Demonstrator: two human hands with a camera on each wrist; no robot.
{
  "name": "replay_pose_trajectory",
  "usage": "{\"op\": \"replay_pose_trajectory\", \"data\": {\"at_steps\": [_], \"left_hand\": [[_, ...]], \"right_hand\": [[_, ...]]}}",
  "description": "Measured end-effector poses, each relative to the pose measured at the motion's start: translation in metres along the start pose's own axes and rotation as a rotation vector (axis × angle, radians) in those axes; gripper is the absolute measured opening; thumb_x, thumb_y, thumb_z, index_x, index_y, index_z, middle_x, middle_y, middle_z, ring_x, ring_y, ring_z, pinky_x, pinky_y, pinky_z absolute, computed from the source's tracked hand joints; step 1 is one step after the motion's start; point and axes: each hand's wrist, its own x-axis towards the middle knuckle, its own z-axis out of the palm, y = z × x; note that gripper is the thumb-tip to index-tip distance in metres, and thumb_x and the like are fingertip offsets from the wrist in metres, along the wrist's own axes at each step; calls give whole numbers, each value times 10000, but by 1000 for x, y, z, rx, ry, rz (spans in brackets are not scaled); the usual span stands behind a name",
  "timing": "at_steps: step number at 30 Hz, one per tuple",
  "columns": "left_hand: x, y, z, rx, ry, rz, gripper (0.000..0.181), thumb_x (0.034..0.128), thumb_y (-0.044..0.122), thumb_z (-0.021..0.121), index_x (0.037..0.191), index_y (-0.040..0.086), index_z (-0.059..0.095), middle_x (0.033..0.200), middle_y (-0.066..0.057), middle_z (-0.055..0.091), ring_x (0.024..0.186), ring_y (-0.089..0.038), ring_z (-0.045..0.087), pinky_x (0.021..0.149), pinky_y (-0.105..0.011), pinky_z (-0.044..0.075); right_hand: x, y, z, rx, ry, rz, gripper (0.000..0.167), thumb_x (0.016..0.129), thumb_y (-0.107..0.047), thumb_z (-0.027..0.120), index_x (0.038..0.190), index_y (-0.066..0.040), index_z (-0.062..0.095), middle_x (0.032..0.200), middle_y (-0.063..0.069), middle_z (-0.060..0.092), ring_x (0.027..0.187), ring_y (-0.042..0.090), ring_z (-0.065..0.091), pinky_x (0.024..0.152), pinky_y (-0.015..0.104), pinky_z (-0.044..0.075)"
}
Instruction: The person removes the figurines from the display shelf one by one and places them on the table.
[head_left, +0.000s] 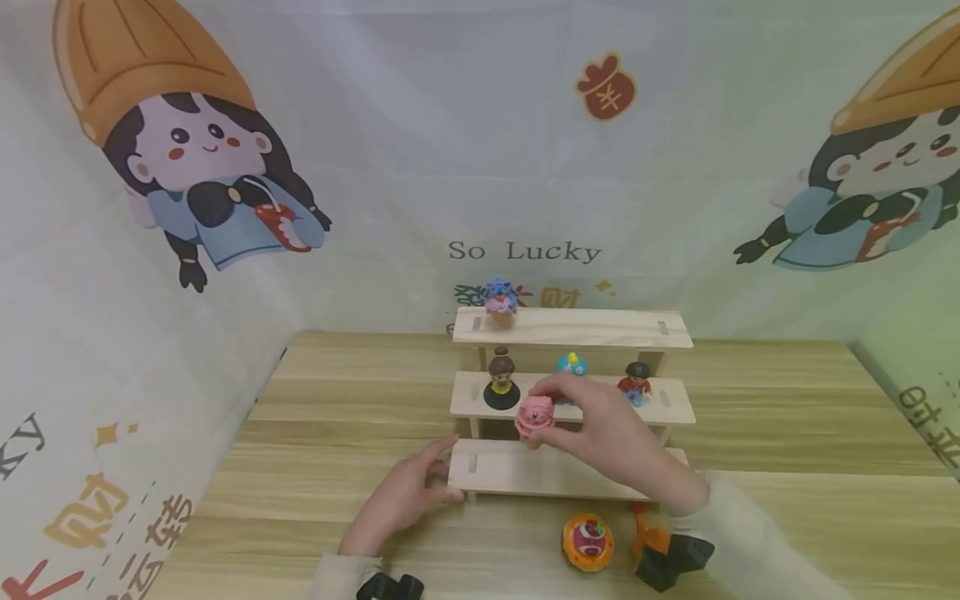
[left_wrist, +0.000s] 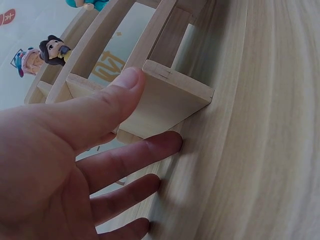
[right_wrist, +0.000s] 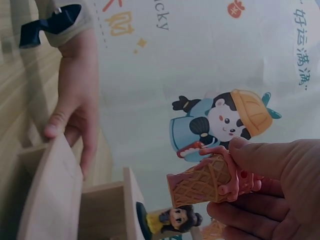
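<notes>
My right hand pinches a pink figurine between thumb and fingers, above the lowest tier of a three-tier wooden display shelf. In the right wrist view the figurine's waffle-cone base points away from the palm. At the left end of the lowest tier, my left hand has its thumb against the board's edge and its fingers extended beside the side panel. The middle tier bears a brown-haired figurine in yellow, a turquoise figurine partly behind my right hand, and a red-jacketed figurine.
A blue figurine on a cone stands on the top tier's left. In front of the shelf lie a round orange toy tart and an orange object, partly covered by the right wrist's camera. A printed cloth hangs behind the wooden table.
</notes>
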Motion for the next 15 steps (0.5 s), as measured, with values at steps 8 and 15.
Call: {"op": "replay_pose_trajectory", "data": {"at_steps": [8,15], "left_hand": [[0,-2,1,10,4,-18,807,762,259,776,1445,77,386,1073,-119,703,1017,-300,648,990,-576,421],[0,-2,2,12,6,-12,802,763,268,776,1443,86,393,1078,-126,700,1007,-292,651,977,-567,434]], "right_hand": [[-19,3,18,36,-59,-4,336,770,-204,798,1056,-154,628,1024,-55,675,986,140,655,862,301,547],[-33,7,34,59,-124,9,288,796,-205,781,1030,-168,617,1002,-79,669,981,144,655,862,332,543]]}}
